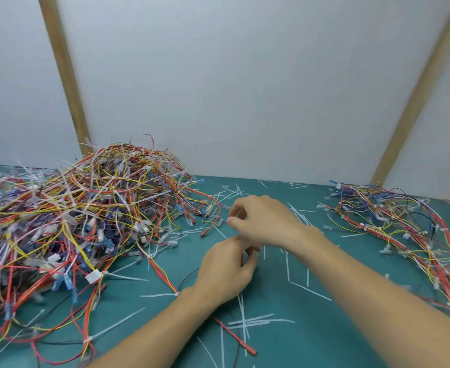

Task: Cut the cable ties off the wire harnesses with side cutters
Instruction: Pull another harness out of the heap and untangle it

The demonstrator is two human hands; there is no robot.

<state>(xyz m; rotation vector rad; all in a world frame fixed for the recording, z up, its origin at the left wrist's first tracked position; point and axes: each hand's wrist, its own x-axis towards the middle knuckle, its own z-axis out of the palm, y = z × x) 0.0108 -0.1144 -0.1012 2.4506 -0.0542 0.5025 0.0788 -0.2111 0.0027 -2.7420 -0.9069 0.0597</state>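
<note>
Pinched tight, the right hand (258, 221) has thumb and forefinger closed on something thin at the near edge of the big wire pile (85, 221), most likely a dark wire end or a tie tail, though it is too small to name for certain. Below it the left hand (226, 269) is curled as well, fingers bent inward, but whether it holds anything cannot be told from this angle. No side cutters are visible anywhere, so this reads as a selecting step: a harness is being teased out of the heap before any cutting. Cut white cable ties (255, 321) lie scattered across the green mat (311, 341), and a smaller bundle of harnesses (404, 229) sits well apart on the right, probably the sorted side. Next, judging by the layout, the chosen harness needs pulling free of the tangle, its tie found, and the cutters brought to hand.
</note>
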